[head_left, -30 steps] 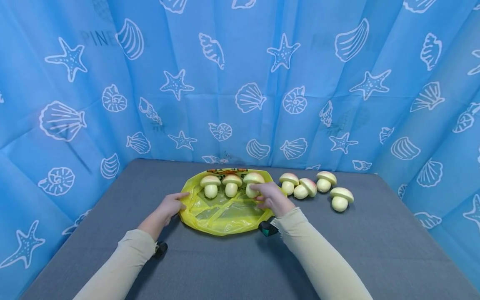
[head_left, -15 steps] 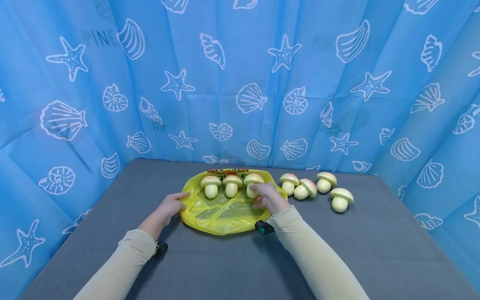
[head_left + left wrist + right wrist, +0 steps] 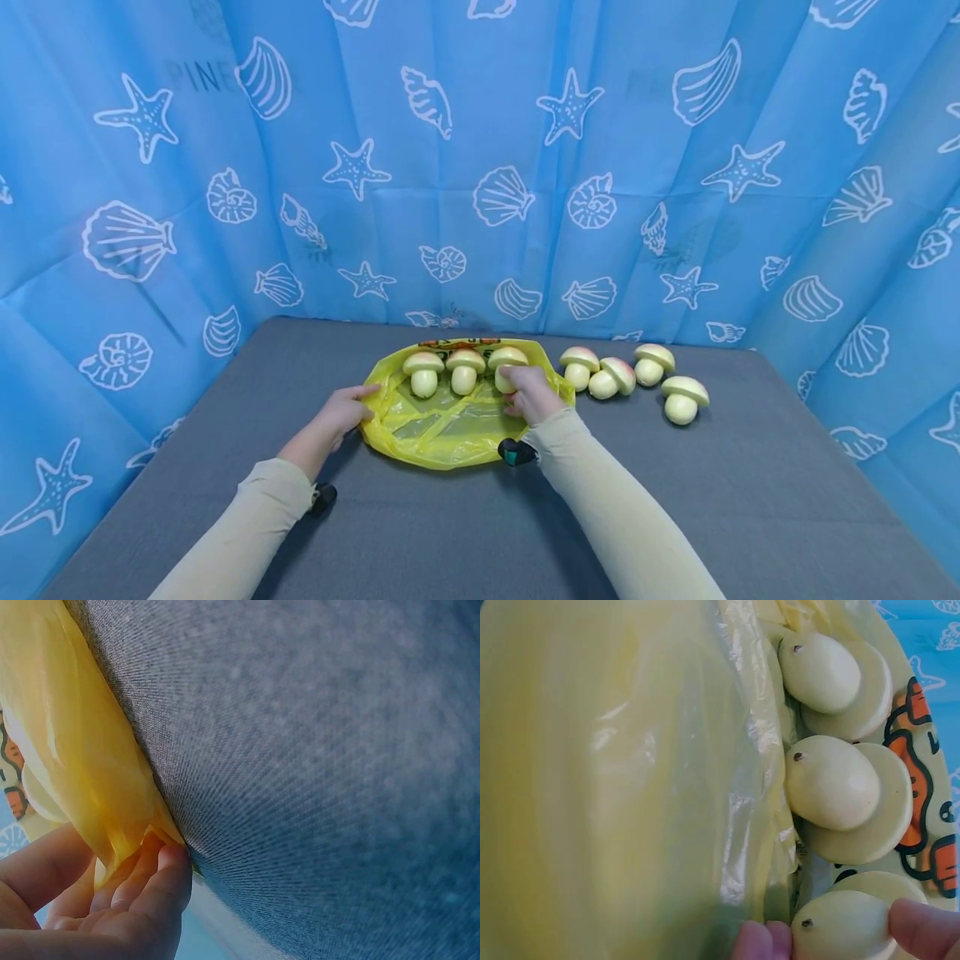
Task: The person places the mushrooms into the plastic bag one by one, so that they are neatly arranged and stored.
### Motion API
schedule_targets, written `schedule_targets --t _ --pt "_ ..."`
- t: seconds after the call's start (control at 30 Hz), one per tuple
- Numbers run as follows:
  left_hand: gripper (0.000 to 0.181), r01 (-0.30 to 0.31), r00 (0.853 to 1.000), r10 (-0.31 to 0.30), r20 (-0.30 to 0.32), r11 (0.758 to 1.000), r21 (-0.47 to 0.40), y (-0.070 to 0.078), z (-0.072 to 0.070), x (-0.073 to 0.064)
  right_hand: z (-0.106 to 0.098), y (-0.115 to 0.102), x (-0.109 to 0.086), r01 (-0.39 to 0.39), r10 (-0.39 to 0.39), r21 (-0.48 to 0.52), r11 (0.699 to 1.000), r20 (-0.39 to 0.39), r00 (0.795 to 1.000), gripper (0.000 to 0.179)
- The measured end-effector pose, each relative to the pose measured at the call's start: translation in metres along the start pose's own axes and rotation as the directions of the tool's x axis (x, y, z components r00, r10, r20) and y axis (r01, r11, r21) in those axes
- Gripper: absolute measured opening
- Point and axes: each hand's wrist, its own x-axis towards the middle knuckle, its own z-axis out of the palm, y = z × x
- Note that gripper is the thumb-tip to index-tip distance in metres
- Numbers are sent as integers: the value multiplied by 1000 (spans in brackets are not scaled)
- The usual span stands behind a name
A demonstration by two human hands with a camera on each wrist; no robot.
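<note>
A yellow translucent plastic bag (image 3: 450,442) lies spread on the grey table. Along its back part sit three pale toy mushrooms, the left one (image 3: 424,375), the middle one (image 3: 465,372) and the right one (image 3: 507,358), caps toward the curtain. My left hand (image 3: 343,414) pinches the bag's left edge, with yellow film between thumb and fingers in the left wrist view (image 3: 124,889). My right hand (image 3: 536,393) grips the right mushroom by its stem (image 3: 840,926). In the right wrist view the thumb (image 3: 922,926) and fingertips (image 3: 759,941) lie on opposite sides of that stem.
Right of the bag, several more toy mushrooms (image 3: 577,367) stand or lean on the grey table (image 3: 750,500). A cartoon print in orange and black (image 3: 911,787) shows behind the mushrooms. A blue shell-patterned curtain (image 3: 480,167) hangs close behind the table.
My right wrist and forearm have swung slightly left, while the fingers stay at the right mushroom. The left hand and the mushrooms look almost unmoved.
</note>
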Motion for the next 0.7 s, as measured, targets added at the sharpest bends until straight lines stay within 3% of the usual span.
schedule_targets --t 0.3,0.7 --pt "60 -2 1000 2 -3 1000 -1 -1 0 1 7 4 12 -25 20 -43 999 -103 994 46" --pt "60 -16 1000 16 -9 1000 1 -2 1 -1 9 4 12 -43 32 -82 996 -122 992 49"
